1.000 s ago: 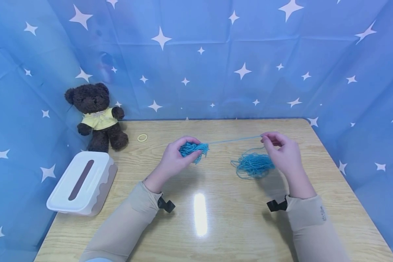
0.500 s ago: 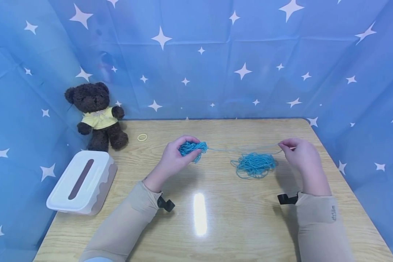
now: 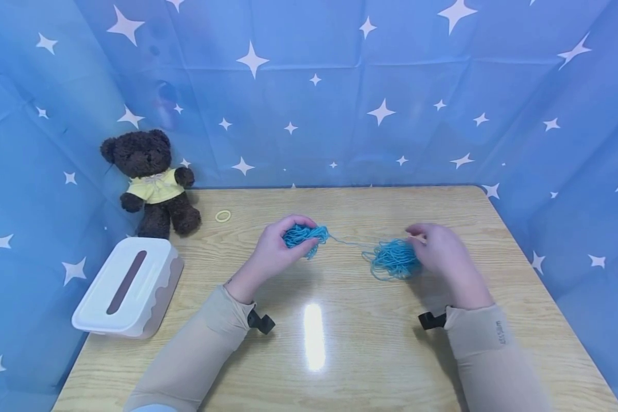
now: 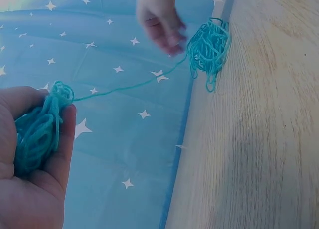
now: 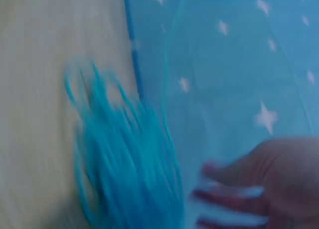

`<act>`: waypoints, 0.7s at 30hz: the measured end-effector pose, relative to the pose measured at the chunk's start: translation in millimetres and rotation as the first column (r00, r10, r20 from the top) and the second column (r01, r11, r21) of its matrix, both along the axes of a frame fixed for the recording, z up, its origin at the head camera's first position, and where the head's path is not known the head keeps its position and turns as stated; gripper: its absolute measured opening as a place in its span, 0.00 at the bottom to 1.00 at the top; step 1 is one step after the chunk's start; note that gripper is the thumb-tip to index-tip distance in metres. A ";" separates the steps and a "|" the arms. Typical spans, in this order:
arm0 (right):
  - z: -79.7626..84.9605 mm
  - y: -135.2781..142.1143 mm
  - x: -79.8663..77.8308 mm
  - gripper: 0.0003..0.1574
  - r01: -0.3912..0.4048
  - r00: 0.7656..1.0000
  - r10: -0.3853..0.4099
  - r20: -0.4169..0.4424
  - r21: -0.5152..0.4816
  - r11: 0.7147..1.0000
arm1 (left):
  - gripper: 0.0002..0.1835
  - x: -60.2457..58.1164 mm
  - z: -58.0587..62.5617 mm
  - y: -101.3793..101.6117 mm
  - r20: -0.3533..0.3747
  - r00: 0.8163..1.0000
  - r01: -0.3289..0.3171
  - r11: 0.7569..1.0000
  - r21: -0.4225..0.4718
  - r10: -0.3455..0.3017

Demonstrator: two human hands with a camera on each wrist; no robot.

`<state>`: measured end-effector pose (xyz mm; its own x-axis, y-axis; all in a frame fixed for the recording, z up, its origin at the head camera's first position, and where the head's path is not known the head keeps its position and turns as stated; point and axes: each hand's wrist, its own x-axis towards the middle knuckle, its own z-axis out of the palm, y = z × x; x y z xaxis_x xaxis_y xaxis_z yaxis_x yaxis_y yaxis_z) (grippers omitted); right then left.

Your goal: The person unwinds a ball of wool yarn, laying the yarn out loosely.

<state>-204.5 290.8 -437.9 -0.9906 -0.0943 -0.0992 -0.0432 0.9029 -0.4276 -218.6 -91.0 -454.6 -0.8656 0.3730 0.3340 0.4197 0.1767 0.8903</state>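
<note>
In the head view my left hand (image 3: 269, 253) holds a bunched bundle of blue yarn (image 3: 306, 233) above the middle of the table. The left wrist view shows the looped bundle (image 4: 37, 139) cradled between thumb and curled fingers. From it a single strand (image 4: 134, 85) sags across to a looser pile of the same yarn (image 3: 393, 259) lying on the table at the right. My right hand (image 3: 445, 254) hovers beside that pile. In the right wrist view its thumb (image 5: 229, 171) and fingers are blurred and apart, with no yarn between them, and the strand passes to one side.
A dark brown teddy bear (image 3: 155, 189) in a yellow shirt sits at the back left. In front of it stands a white slotted box (image 3: 113, 269). A small yellow ring (image 3: 223, 216) lies on the wooden table (image 3: 365, 355). A starry blue curtain (image 3: 335, 126) surrounds the table.
My right hand drew the strand out to the right, then let go of it and came back left to the pile. The strand now hangs slack. My left hand has stayed put.
</note>
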 end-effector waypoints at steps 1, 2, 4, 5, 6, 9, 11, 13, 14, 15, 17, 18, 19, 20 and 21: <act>-1.6 -11.6 0.6 0.28 -0.034 0.998 0.032 -0.050 -0.041 0.999 | 0.14 0.1 0.0 0.0 -0.001 1.000 0.002 1.000 0.000 -0.002; -3.6 -24.0 1.9 0.28 -0.070 0.993 0.061 -0.099 -0.091 0.993 | 0.14 0.2 -0.1 -0.1 -0.002 1.000 0.004 1.000 -0.001 -0.004; -7.6 -49.0 5.9 0.28 -0.148 0.976 0.116 -0.184 -0.172 0.974 | 0.14 0.1 -0.5 0.1 -0.004 1.000 0.014 1.000 0.000 -0.014; -9.8 -60.9 8.2 0.28 -0.189 0.964 0.142 -0.223 -0.205 0.960 | 0.14 0.1 -0.6 0.2 -0.003 1.000 0.021 1.000 0.000 -0.021; -12.3 -71.9 10.6 0.27 -0.227 0.952 0.165 -0.259 -0.233 0.946 | 0.14 0.1 -0.6 0.4 -0.006 1.000 0.029 1.000 0.001 -0.029; -18.5 -98.5 17.4 0.25 -0.309 0.913 0.206 -0.353 -0.267 0.913 | 0.14 0.6 -0.8 1.5 -0.010 0.998 0.056 0.998 0.005 -0.056; -22.5 -109.8 20.2 0.22 -0.336 0.893 0.208 -0.400 -0.283 0.898 | 0.15 1.2 -0.6 2.2 -0.012 0.997 0.071 0.997 0.005 -0.071; -26.3 -116.5 21.9 0.19 -0.340 0.879 0.192 -0.436 -0.293 0.893 | 0.15 1.8 -0.5 2.8 -0.010 0.997 0.080 0.997 0.005 -0.080; -28.0 -118.4 22.5 0.18 -0.335 0.877 0.179 -0.445 -0.302 0.893 | 0.15 2.1 -0.5 3.1 -0.006 0.996 0.083 0.997 0.003 -0.083; -29.5 -119.7 23.0 0.17 -0.326 0.878 0.163 -0.450 -0.311 0.893 | 0.15 2.4 -0.7 3.3 -0.003 0.996 0.084 0.996 0.000 -0.084; -31.3 -121.1 23.5 0.16 -0.306 0.887 0.137 -0.441 -0.339 0.890 | 0.15 3.0 -0.7 3.5 0.001 0.996 0.085 0.996 -0.005 -0.085; -32.0 -121.4 23.6 0.16 -0.298 0.893 0.127 -0.432 -0.355 0.886 | 0.15 3.2 -0.7 3.7 0.004 0.997 0.083 0.996 -0.007 -0.083; -32.4 -121.6 23.7 0.16 -0.289 0.901 0.119 -0.417 -0.370 0.883 | 0.15 3.2 -0.7 3.8 0.003 0.997 0.083 0.997 -0.011 -0.083; -32.2 -121.9 23.7 0.16 -0.283 0.908 0.115 -0.404 -0.385 0.878 | 0.15 3.4 -0.5 3.8 0.004 0.997 0.081 0.997 -0.014 -0.081; -31.9 -122.0 23.7 0.15 -0.277 0.913 0.111 -0.392 -0.398 0.875 | 0.15 3.7 -0.2 3.6 0.002 0.997 0.079 0.997 -0.018 -0.079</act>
